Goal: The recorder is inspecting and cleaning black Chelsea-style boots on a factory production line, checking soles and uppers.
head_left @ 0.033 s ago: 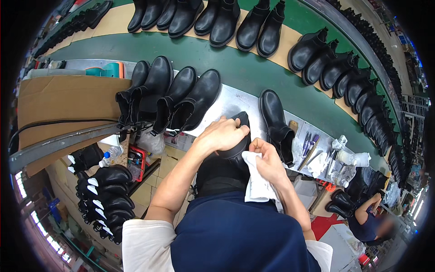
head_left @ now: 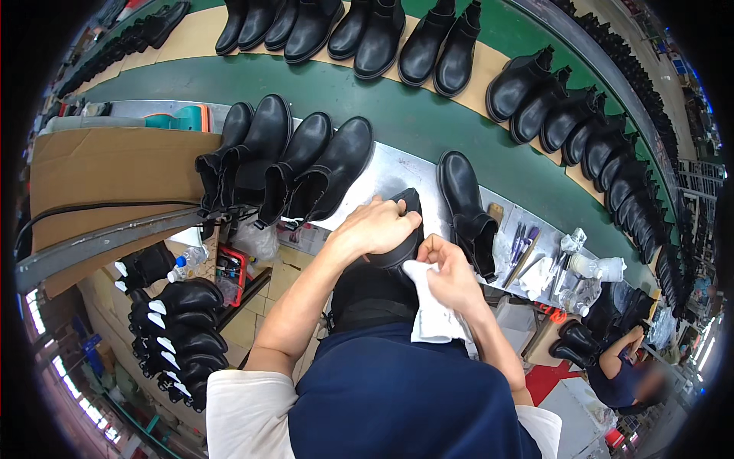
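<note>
A black leather boot (head_left: 397, 256) is held at the edge of the metal bench, in front of my body. My left hand (head_left: 380, 227) is wrapped over it from above, covering much of its middle. In my right hand (head_left: 449, 271) a white cloth (head_left: 437, 310) is pinched, its top bunched against the boot's near right side and its loose end hanging toward my apron. Just right of the held boot, a single black boot (head_left: 460, 183) lies on the bench. To its left stand several more black boots (head_left: 340, 161).
Beyond the metal bench (head_left: 394, 172) runs a green conveyor (head_left: 397, 99) with rows of black boots. A cardboard box (head_left: 115, 164) stands left. Pens (head_left: 524, 241) and crumpled wrapping (head_left: 539, 275) lie right. Boots hang on a rack (head_left: 183, 321) low left; a co-worker (head_left: 619, 375) sits lower right.
My right hand has shifted slightly left with the white cloth, closer onto the boot's side. My left hand and the boot look unmoved.
</note>
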Demonstrator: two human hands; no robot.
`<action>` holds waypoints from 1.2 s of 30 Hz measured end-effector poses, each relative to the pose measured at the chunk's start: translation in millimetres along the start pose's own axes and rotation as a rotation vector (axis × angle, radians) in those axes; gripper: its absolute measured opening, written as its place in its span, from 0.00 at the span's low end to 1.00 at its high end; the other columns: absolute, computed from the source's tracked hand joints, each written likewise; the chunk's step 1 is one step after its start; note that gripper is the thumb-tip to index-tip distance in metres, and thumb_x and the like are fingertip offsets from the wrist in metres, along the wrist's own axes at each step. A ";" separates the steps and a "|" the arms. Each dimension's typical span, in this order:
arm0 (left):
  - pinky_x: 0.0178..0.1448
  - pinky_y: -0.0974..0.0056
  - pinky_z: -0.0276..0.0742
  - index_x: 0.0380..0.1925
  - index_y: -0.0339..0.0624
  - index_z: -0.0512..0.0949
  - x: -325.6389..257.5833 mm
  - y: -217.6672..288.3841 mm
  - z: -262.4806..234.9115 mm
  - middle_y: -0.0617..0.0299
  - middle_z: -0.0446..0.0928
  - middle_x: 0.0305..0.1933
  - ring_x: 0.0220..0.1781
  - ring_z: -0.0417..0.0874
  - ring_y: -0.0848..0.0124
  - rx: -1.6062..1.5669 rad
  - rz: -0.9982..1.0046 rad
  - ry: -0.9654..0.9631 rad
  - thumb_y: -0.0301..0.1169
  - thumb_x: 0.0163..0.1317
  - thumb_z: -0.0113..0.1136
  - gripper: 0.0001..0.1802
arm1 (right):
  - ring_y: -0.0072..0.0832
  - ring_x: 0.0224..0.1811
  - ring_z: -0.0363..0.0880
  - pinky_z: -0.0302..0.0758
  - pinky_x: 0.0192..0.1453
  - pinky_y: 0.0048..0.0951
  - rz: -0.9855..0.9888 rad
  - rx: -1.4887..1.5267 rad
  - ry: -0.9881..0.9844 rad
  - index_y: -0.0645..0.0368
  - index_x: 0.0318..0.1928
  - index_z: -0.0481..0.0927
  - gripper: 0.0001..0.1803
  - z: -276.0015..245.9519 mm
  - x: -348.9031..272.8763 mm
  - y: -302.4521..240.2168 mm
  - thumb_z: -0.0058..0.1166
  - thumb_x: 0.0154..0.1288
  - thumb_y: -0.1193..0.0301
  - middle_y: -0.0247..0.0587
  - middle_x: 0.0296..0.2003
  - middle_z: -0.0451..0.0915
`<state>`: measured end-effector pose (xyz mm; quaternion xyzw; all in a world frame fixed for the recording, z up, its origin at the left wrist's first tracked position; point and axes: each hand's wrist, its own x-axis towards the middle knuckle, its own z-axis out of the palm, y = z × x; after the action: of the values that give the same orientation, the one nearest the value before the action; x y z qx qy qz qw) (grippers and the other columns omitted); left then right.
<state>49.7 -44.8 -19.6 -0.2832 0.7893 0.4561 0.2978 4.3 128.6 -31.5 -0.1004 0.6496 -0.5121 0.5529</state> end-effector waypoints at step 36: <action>0.56 0.53 0.72 0.47 0.33 0.76 8.8 -3.7 6.0 0.33 0.74 0.46 0.54 0.74 0.48 0.052 0.025 -0.038 0.49 0.59 0.38 0.31 | 0.13 0.25 0.65 0.62 0.28 0.18 -0.043 0.021 0.034 0.61 0.28 0.69 0.04 -2.0 -3.8 0.6 0.48 0.51 0.81 0.28 0.22 0.70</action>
<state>47.8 -42.6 -30.5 -0.2568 0.7986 0.4445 0.3141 4.4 132.7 -29.9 -0.1001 0.6513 -0.5323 0.5315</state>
